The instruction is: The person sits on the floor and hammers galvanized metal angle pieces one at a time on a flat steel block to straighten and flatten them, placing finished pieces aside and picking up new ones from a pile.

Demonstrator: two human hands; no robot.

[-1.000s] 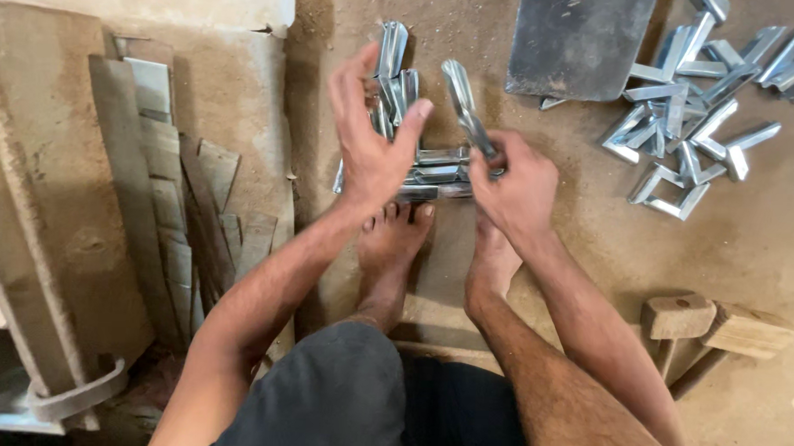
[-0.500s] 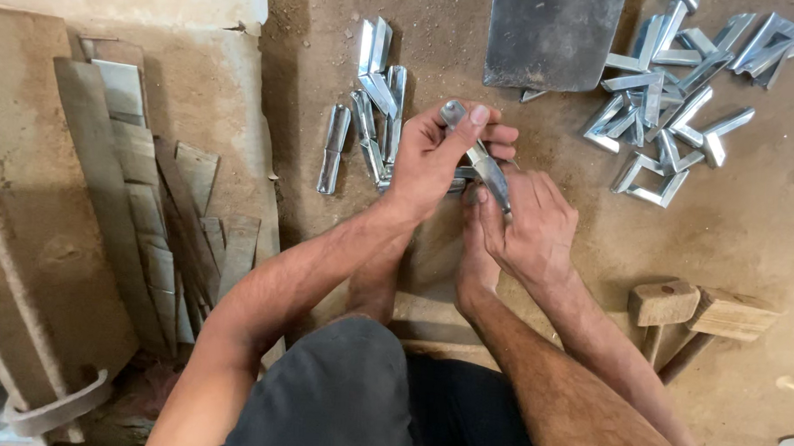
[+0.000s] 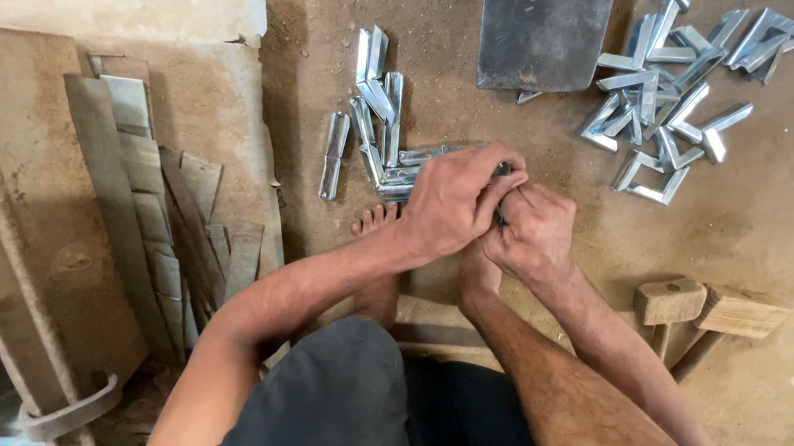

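While both hands meet over the dirt floor (image 3: 766, 227), the left hand (image 3: 455, 203) wraps over the right hand (image 3: 530, 232), both closed on a small metal piece (image 3: 502, 169) that's mostly hidden between them. Just left lies a row of clips (image 3: 374, 117); a loose pile (image 3: 674, 110) sits upper right by a plate (image 3: 544, 35).

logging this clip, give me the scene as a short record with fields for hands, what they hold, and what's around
left hand: left hand closed over a small metal piece, mostly hidden
right hand: right hand pressed against the left, gripping the same piece
near pile: bent metal pieces on the dirt floor beside the left hand
far pile: loose metal pieces at upper right
other: dark metal plate; wooden mallet; wooden strips at left
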